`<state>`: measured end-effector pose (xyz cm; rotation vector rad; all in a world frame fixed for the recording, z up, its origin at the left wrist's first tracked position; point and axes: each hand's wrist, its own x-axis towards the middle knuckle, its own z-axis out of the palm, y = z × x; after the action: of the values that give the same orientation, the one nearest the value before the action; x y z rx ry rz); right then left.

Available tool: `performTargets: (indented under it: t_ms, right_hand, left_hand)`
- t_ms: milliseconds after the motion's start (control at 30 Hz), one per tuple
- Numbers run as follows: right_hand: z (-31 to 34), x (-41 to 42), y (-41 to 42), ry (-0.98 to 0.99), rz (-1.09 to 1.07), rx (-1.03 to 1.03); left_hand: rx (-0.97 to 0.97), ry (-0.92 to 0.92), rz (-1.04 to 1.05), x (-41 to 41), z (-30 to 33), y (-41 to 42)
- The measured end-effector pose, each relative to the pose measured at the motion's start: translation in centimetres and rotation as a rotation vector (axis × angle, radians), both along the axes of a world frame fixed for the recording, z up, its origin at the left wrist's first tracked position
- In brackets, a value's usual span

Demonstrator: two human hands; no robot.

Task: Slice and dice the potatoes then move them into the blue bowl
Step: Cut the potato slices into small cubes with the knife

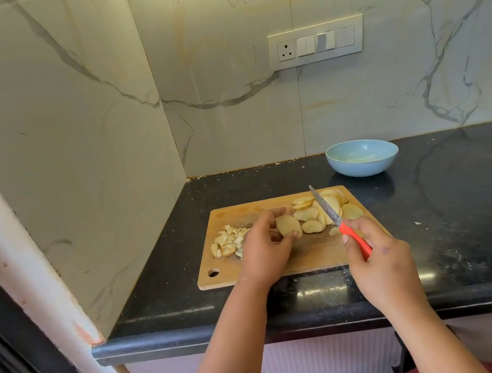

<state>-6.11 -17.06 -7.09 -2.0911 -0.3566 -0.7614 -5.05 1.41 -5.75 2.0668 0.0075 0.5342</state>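
Desk [433, 223]: black, board [281, 263] on it.
Left grip [262, 247]: pinching slice [288, 224] above board.
Right grip [375, 260]: holding knife [334, 218], tip up.
Slices [320, 207]: board right.
Dice [227, 241]: board left.
Bowl [362, 157]: behind board.

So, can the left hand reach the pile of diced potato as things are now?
Probably yes. The left hand holds a potato slice right beside the diced potato on the cutting board, and nothing lies between them.

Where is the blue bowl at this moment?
In the head view, the blue bowl sits on the black counter near the back wall, just beyond the far right corner of the cutting board.
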Motion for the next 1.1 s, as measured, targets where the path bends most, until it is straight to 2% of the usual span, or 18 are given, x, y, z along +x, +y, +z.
performTargets:
  t_ms: [67,233,533,867,1033,1100]
  right_hand:
    - [-0.3,0.0,0.1,-0.004,-0.006,-0.046]
    - [-0.3,-0.3,0.3,-0.012,-0.012,-0.101]
    - [-0.1,-0.5,0.3,-0.004,-0.016,-0.102]
    - [-0.3,-0.5,0.3,0.010,-0.031,-0.108]
    - [-0.4,-0.4,0.3,0.013,-0.039,-0.095]
    - [-0.4,-0.3,0.3,0.006,-0.030,-0.093]
  left_hand:
    - [-0.018,0.010,-0.021,-0.4,-0.1,0.1]
    - [0.115,-0.056,0.041,-0.1,0.2,-0.9]
    - [0.085,-0.097,0.053,0.4,0.3,-1.9]
    - [0.208,-0.088,0.033,0.8,0.4,-2.3]
    - [0.106,-0.107,0.030,0.5,0.4,-2.1]
    - [0.129,-0.137,0.048,0.7,0.4,-2.0]
